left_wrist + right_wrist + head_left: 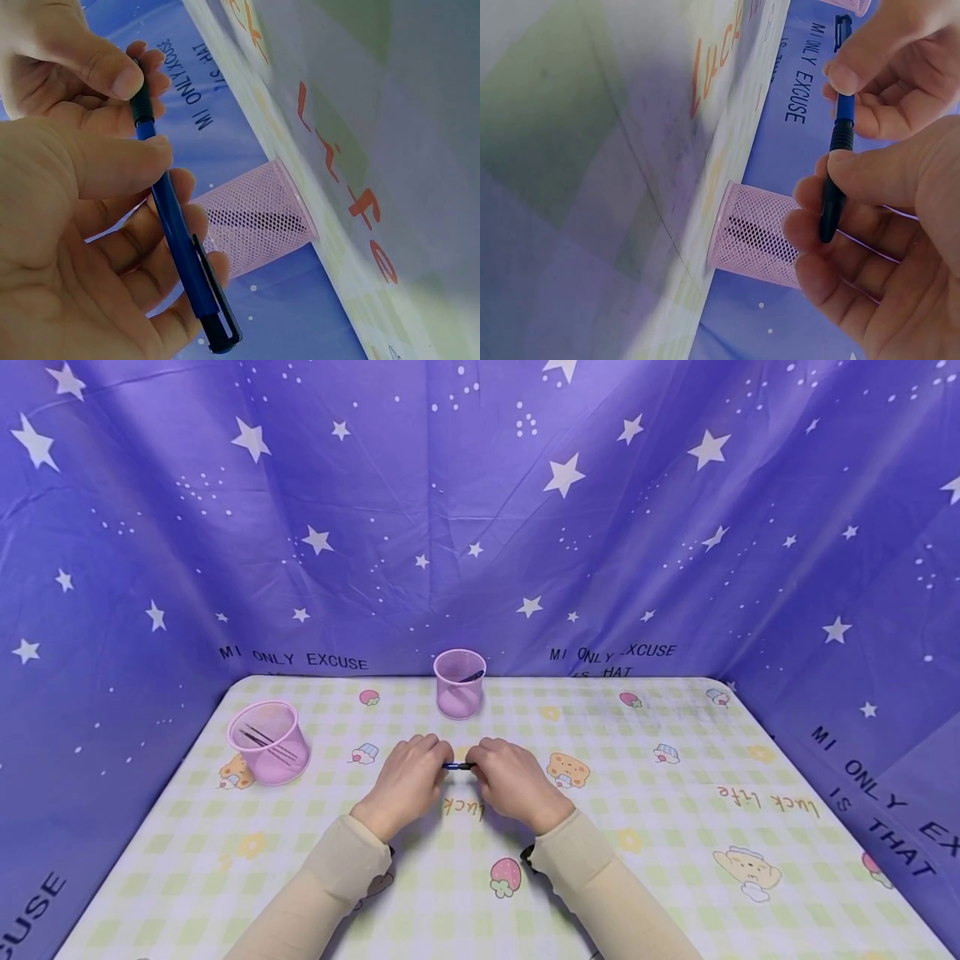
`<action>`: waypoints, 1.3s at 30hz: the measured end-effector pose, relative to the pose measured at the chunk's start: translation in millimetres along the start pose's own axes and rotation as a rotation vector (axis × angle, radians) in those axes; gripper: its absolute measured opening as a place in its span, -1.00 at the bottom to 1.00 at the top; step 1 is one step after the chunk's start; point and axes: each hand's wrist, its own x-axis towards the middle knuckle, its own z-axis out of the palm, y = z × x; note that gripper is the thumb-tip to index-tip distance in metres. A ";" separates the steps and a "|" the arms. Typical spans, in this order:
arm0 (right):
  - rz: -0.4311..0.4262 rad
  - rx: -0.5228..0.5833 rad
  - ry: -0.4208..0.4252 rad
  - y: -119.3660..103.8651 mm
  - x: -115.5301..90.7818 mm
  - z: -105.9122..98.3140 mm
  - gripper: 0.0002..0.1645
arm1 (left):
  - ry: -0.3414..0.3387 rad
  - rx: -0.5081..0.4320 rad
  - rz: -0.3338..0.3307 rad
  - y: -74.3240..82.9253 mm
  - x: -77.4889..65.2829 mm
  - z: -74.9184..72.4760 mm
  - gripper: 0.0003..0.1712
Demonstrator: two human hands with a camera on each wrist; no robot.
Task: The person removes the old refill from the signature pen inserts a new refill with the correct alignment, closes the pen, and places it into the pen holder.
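Both left hand and right hand pinch the blue pen between fingers, so just grip lightly, well clear of the pink cup beyond them.

Beyond the hands, a pink mesh cup is standing with a dark item leaning inside. To their left, a second pink cup is holding thin dark sticks. The green-checked desk is spreading beneath; a starry purple curtain is hanging beyond.
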 end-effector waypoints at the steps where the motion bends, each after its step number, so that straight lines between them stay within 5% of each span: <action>1: 0.001 0.000 0.000 0.1 -0.2 -0.2 -0.86 | -0.001 0.001 0.000 0.1 0.0 0.0 -0.85; 15: 0.006 -0.008 0.014 1.8 -0.4 1.3 -0.87 | -0.027 0.019 -0.002 1.2 -0.2 0.0 -0.94; 25: 0.001 0.012 0.025 1.0 -0.4 1.8 -0.87 | -0.013 -0.037 -0.009 -0.3 -0.9 -1.7 -0.71; 39: -0.010 0.007 0.018 0.2 -0.5 1.6 -0.87 | 0.014 -0.050 -0.017 -0.7 0.1 -0.5 -0.75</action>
